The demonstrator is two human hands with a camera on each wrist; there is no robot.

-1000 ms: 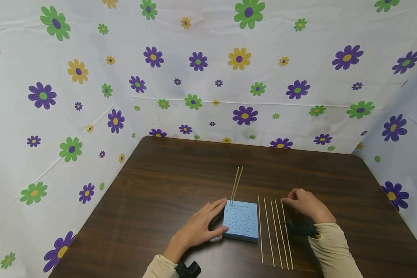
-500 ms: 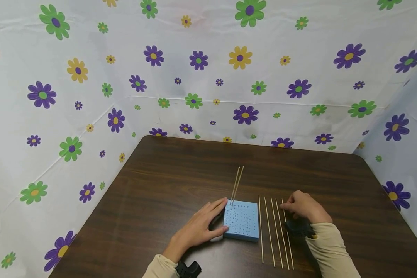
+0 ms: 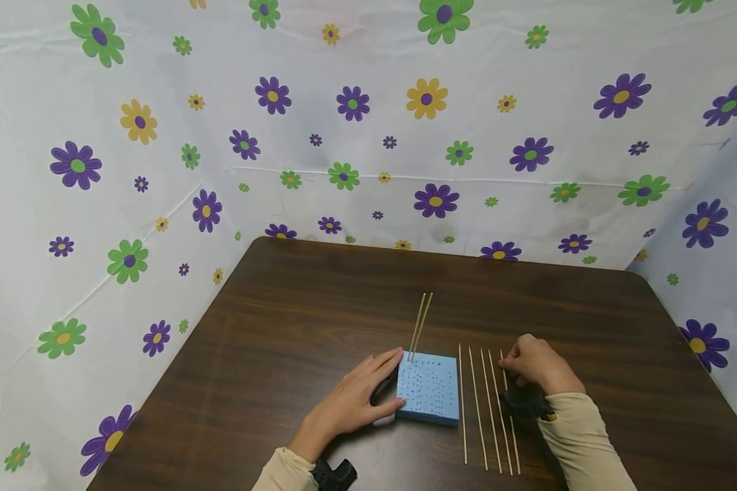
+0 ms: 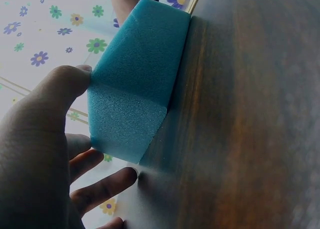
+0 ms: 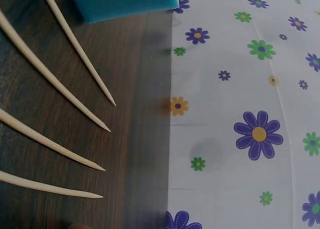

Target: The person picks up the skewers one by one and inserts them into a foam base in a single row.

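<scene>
Five wooden skewers (image 3: 491, 409) lie on the surface (image 3: 319, 314), right of a blue foam block (image 3: 428, 389); a left hand (image 3: 350, 402) rests outstretched fingers along its left side. A right hand (image 3: 537, 365), toward the right edge, partly screens the outermost skewer; whether its bent fingers grasp it cannot be told. Two upright skewers (image 3: 417, 327) rise near the block's far left corner, flowered cloth (image 3: 338, 146) beyond the far edge.

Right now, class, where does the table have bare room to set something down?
The table is free left of the left hand, right of the right hand, and between the standing sticks and the curtain. Crowded: between the hands, where the blue block sits close to five sticks.
</scene>
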